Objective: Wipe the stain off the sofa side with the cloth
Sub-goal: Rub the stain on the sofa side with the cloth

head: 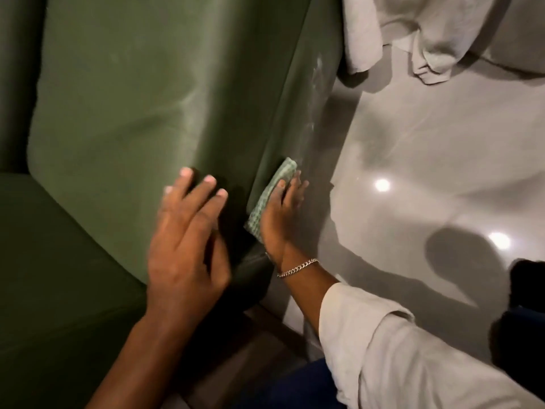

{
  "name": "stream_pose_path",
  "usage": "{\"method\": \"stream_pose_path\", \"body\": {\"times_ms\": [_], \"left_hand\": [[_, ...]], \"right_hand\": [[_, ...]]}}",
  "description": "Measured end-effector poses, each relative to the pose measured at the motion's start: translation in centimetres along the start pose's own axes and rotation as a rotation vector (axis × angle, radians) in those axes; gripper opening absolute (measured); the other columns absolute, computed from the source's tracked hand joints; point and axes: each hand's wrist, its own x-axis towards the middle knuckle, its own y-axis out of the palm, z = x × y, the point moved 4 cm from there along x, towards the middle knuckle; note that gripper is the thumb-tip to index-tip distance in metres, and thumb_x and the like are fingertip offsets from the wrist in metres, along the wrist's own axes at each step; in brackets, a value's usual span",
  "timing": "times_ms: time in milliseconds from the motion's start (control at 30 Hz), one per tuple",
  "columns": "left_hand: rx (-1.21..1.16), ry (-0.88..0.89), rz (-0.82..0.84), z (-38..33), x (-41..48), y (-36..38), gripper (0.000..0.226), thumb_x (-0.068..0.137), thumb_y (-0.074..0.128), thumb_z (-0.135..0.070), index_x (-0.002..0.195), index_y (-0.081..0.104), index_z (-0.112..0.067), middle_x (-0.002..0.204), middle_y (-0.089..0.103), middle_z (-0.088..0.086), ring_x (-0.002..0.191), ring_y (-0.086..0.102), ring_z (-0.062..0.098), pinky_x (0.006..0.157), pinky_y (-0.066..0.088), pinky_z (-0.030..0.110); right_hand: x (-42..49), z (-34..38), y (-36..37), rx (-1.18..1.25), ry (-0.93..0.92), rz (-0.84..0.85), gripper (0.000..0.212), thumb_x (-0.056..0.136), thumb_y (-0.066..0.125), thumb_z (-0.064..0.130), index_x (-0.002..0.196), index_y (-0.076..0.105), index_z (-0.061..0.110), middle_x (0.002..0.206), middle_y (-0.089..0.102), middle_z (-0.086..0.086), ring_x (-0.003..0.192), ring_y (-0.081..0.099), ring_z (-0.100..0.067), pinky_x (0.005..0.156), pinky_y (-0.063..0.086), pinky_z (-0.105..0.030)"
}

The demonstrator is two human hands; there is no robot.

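A dark green sofa fills the left of the head view, its wide armrest top [141, 93] running away from me. Whitish smears of the stain [317, 75] streak the outer sofa side [298, 119] farther up. My right hand [280, 214] presses a folded green-and-white checked cloth [272, 190] flat against the lower sofa side; a silver chain bracelet sits on that wrist. On the armrest top, near its front end, lies my left hand [188, 231], flat, with fingers spread and nothing in it.
Glossy grey floor [427, 149] lies to the right of the sofa, with two bright light reflections. A crumpled pale fabric [427, 33] hangs down at the top right. The green seat cushion [44, 276] is at the lower left.
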Motion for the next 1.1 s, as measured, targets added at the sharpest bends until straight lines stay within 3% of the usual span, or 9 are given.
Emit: {"method": "stream_pose_path", "body": {"times_ms": [67,200,333,533,700,767,967,1033,1100], "left_hand": [[0.073,-0.039,0.152,1.7,1.5,-0.1,0.051,0.095,0.047,-0.014,0.146,0.043,-0.01,0.161,0.03,0.013,0.153,0.015,0.035,0.126,0.012,0.048],[0.264,-0.032,0.264,3.2,5.0,1.0,0.07,0.097,0.04,-0.042,0.157,0.009,-0.022,0.168,0.0,0.012,0.155,-0.005,0.034,0.123,0.008,0.055],[0.329,-0.002,0.267,2.9,7.4,1.1,0.081,0.094,0.038,-0.05,0.157,0.003,-0.014,0.167,-0.002,0.018,0.154,-0.006,0.038,0.123,0.007,0.059],[0.352,0.06,0.246,3.1,7.3,1.5,0.085,0.094,0.037,-0.053,0.156,0.001,-0.007,0.165,-0.001,0.023,0.153,-0.005,0.04,0.123,0.006,0.06],[0.375,0.074,0.212,3.0,7.4,1.6,0.087,0.094,0.038,-0.053,0.155,0.004,-0.002,0.164,0.004,0.028,0.152,0.0,0.045,0.122,0.008,0.061],[0.39,0.075,0.209,2.9,7.4,1.6,0.085,0.094,0.035,-0.052,0.154,0.004,-0.001,0.163,0.005,0.029,0.152,0.002,0.045,0.122,0.008,0.061],[0.362,0.078,0.206,3.2,7.4,1.8,0.083,0.095,0.028,-0.053,0.154,0.003,-0.001,0.163,0.005,0.029,0.152,0.002,0.044,0.123,0.007,0.06],[0.366,0.087,0.197,3.2,7.4,1.8,0.082,0.095,0.028,-0.053,0.154,0.004,-0.001,0.163,0.006,0.029,0.152,0.002,0.044,0.123,0.008,0.06],[0.372,0.091,0.191,3.1,7.7,1.8,0.082,0.095,0.029,-0.052,0.154,0.004,-0.001,0.163,0.006,0.029,0.153,0.003,0.044,0.122,0.008,0.06]], "right_hand": [[0.7,0.8,0.6,-0.019,0.01,-0.061,0.058,0.099,0.02,0.053,0.152,0.006,0.037,0.166,-0.002,0.001,0.153,0.004,-0.028,0.122,0.005,-0.051],[1.1,0.0,0.5,-0.016,-0.066,-0.088,0.061,0.095,0.02,0.061,0.151,0.008,0.041,0.166,0.001,0.003,0.152,0.006,-0.028,0.121,0.008,-0.055],[-0.6,-2.0,0.5,0.024,0.021,-0.115,0.058,0.1,0.029,0.046,0.153,0.014,0.028,0.166,0.006,-0.004,0.153,0.005,-0.024,0.122,0.006,-0.041],[1.1,1.8,0.8,-0.042,-0.288,-0.151,0.064,0.095,0.023,0.053,0.153,0.012,0.03,0.166,0.005,-0.001,0.153,0.003,-0.024,0.122,0.003,-0.041],[1.2,-2.7,0.4,0.056,0.162,-0.1,0.062,0.098,0.024,0.055,0.153,0.004,0.034,0.166,-0.005,-0.002,0.153,0.001,-0.03,0.121,0.006,-0.053],[-0.4,-3.1,1.2,0.073,0.229,-0.108,0.063,0.097,0.025,0.056,0.153,0.004,0.034,0.166,-0.004,-0.004,0.152,0.003,-0.031,0.12,0.007,-0.052],[-0.4,2.2,1.4,-0.005,-0.22,-0.175,0.065,0.095,0.027,0.049,0.154,0.013,0.023,0.166,0.007,-0.006,0.153,0.003,-0.023,0.12,-0.001,-0.034],[1.1,2.5,0.7,-0.057,-0.327,-0.152,0.063,0.097,0.029,0.048,0.153,0.013,0.025,0.166,0.005,-0.005,0.153,0.003,-0.024,0.121,0.003,-0.04],[2.7,1.7,0.0,-0.039,-0.263,-0.123,0.059,0.099,0.029,0.047,0.153,0.011,0.029,0.166,0.002,-0.003,0.153,0.003,-0.025,0.122,0.008,-0.051]]}}
